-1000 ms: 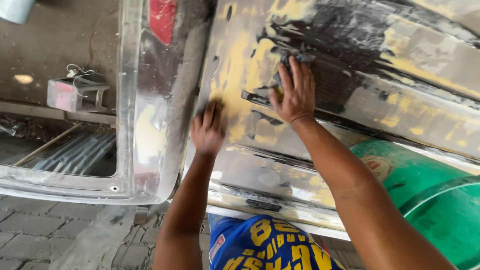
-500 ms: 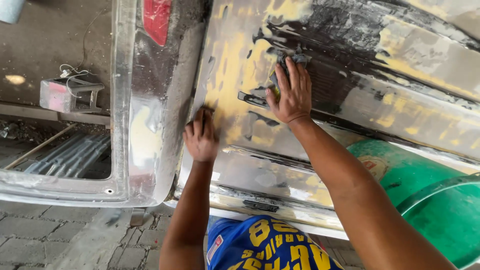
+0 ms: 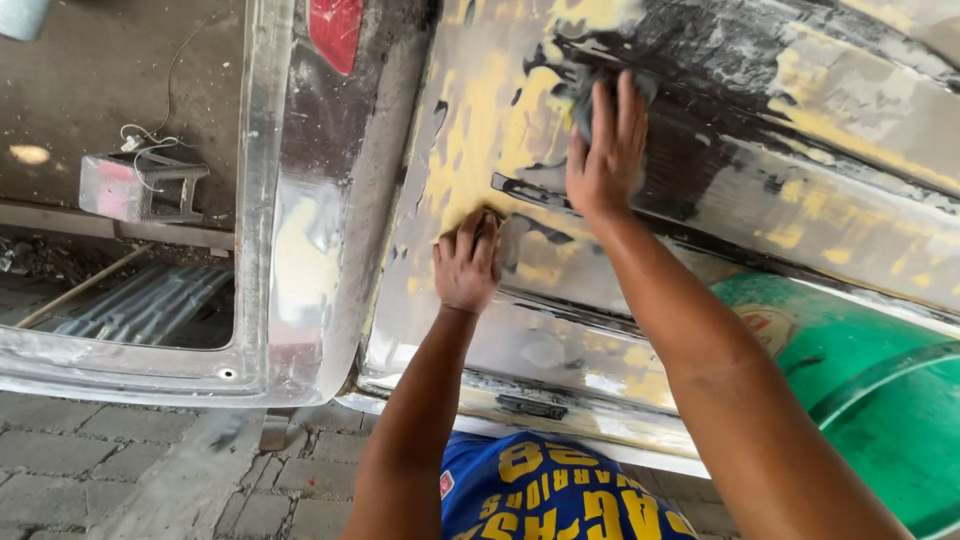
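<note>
since a second ago the right hand (image 3: 605,150) is sliding its grey sanding pad (image 3: 585,100) slightly further up the car panel (image 3: 720,190), while the left hand (image 3: 466,262) is staying put low on the yellow filler (image 3: 470,150). right hand is pressing flat, fingers together, on the pad; left hand is resting fingertips down, holding nothing. pad looks thin, soft, light, probably best gripped under a flat palm. panel is stiff ridged metal, patchy dark and yellow, dusty. green drum (image 3: 860,390) is sitting near right.
</note>
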